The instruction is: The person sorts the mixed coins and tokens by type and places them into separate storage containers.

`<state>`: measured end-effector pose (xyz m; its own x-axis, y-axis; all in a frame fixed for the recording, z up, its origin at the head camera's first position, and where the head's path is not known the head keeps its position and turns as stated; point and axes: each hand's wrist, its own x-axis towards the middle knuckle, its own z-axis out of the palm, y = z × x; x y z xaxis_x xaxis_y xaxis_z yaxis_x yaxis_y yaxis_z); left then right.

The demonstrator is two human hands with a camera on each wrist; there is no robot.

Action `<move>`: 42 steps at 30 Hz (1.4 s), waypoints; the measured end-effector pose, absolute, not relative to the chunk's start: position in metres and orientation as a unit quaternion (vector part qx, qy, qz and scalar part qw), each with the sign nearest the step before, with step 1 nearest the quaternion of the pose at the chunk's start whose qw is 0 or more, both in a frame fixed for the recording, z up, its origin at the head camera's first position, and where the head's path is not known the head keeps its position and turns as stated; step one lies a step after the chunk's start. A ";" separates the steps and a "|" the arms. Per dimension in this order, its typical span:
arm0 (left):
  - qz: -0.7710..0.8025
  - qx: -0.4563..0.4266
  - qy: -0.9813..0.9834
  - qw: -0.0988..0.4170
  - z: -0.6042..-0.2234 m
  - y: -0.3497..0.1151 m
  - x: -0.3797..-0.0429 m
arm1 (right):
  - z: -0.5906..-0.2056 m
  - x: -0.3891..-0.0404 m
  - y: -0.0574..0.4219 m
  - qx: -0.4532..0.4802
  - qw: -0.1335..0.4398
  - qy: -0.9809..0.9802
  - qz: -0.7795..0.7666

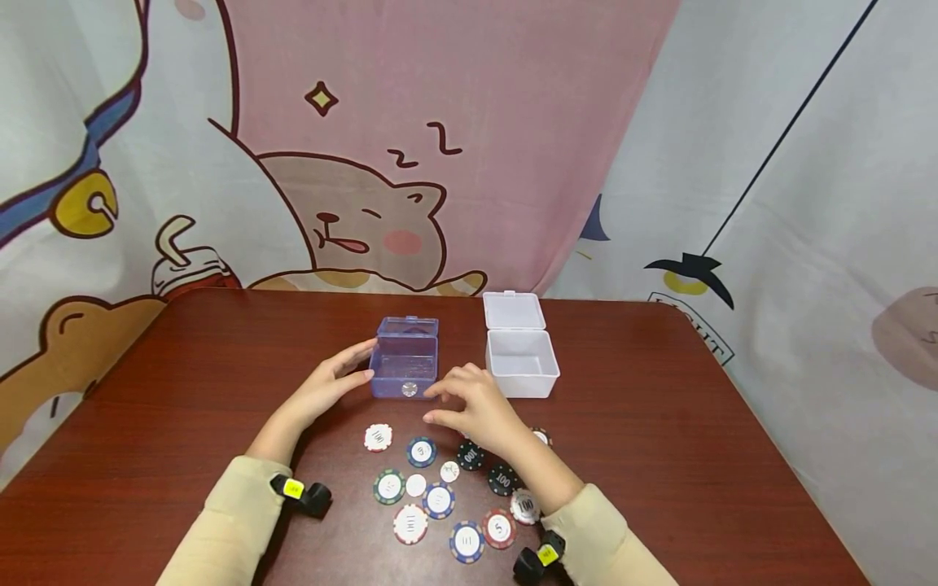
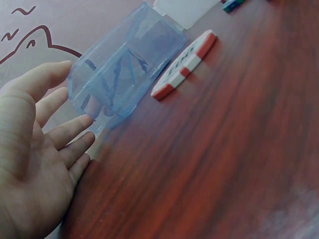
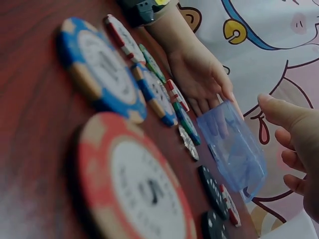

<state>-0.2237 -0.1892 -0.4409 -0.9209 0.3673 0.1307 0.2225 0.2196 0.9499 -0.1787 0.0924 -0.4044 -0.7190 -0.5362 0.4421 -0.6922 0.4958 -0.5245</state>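
Cream sleeves [image 1: 608, 537], each with a black wrist camera [image 1: 317, 500], lie at 8 and 5 o'clock in the head view. Between them, loosely spread chips [image 1: 410, 524] lie flat on the table [image 1: 659, 423], which presumably keeps them from rolling; the right arm [image 1: 545, 472] partly covers a few. From the spread, the blue box [image 1: 388, 387] sits at 11 o'clock and the white box [image 1: 520, 387] at 1 o'clock, lids [image 1: 513, 312] tipped back, which seems to leave both mouths within reach.

Fingers spread and fairly straight, the left hand [image 1: 330, 382] touches the blue box's 9 o'clock wall, probably to steady it; the box is at 3 o'clock from that hand. From the right hand [image 1: 476, 408] it is at 10 o'clock, just beside the fingertips, with most chips at 7 o'clock. That hand's thumb and fingers stand moderately apart, nothing visible between. A silver disc [image 1: 409, 389] shows at the blue box's 6 o'clock wall; inside or in front, I cannot tell.
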 end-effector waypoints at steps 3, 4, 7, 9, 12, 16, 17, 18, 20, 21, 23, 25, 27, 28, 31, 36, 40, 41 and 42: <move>0.598 0.194 0.775 0.059 -0.443 -0.190 -0.225 | -0.406 -0.175 0.096 0.366 0.099 -0.856 0.352; 0.601 0.195 0.773 0.059 -0.443 -0.191 -0.225 | -0.407 -0.173 0.098 0.368 0.095 -0.855 0.354; 0.602 0.199 0.771 0.058 -0.443 -0.191 -0.225 | -0.409 -0.170 0.101 0.375 0.087 -0.852 0.354; 0.601 0.199 0.772 0.058 -0.443 -0.191 -0.224 | -0.411 -0.168 0.104 0.380 0.084 -0.852 0.350; 0.601 0.198 0.773 0.057 -0.442 -0.190 -0.224 | -0.413 -0.166 0.108 0.387 0.077 -0.853 0.342; 0.597 0.195 0.776 0.059 -0.443 -0.190 -0.225 | -0.415 -0.162 0.113 0.393 0.062 -0.855 0.333; 0.597 0.194 0.776 0.059 -0.443 -0.190 -0.225 | -0.415 -0.161 0.114 0.394 0.058 -0.855 0.332; 0.597 0.193 0.777 0.060 -0.443 -0.189 -0.225 | -0.416 -0.160 0.115 0.395 0.054 -0.855 0.331; 0.597 0.194 0.776 0.061 -0.444 -0.189 -0.225 | -0.417 -0.158 0.117 0.397 0.045 -0.855 0.331; 0.599 0.195 0.774 0.062 -0.444 -0.188 -0.226 | -0.417 -0.158 0.119 0.399 0.041 -0.855 0.330; 0.602 0.197 0.771 0.062 -0.444 -0.188 -0.226 | -0.419 -0.156 0.121 0.404 0.034 -0.854 0.327; 0.602 0.199 0.771 0.062 -0.444 -0.188 -0.225 | -0.420 -0.155 0.122 0.409 0.026 -0.853 0.324; 0.601 0.198 0.772 0.061 -0.443 -0.189 -0.225 | -0.422 -0.153 0.124 0.412 0.017 -0.853 0.319; 0.600 0.197 0.773 0.061 -0.443 -0.189 -0.225 | -0.423 -0.153 0.125 0.413 0.012 -0.853 0.317; 0.598 0.196 0.775 0.060 -0.444 -0.190 -0.225 | -0.425 -0.152 0.127 0.417 0.003 -0.855 0.308; 0.601 0.200 0.771 0.057 -0.445 -0.191 -0.225 | -0.429 -0.152 0.128 0.424 -0.006 -0.854 0.302; 0.603 0.202 0.769 0.057 -0.445 -0.191 -0.225 | -0.431 -0.151 0.129 0.422 -0.015 -0.854 0.302; 0.604 0.202 0.769 0.057 -0.444 -0.190 -0.224 | -0.432 -0.151 0.129 0.422 -0.017 -0.855 0.301; 0.604 0.201 0.769 0.057 -0.444 -0.190 -0.224 | -0.432 -0.151 0.129 0.421 -0.017 -0.856 0.299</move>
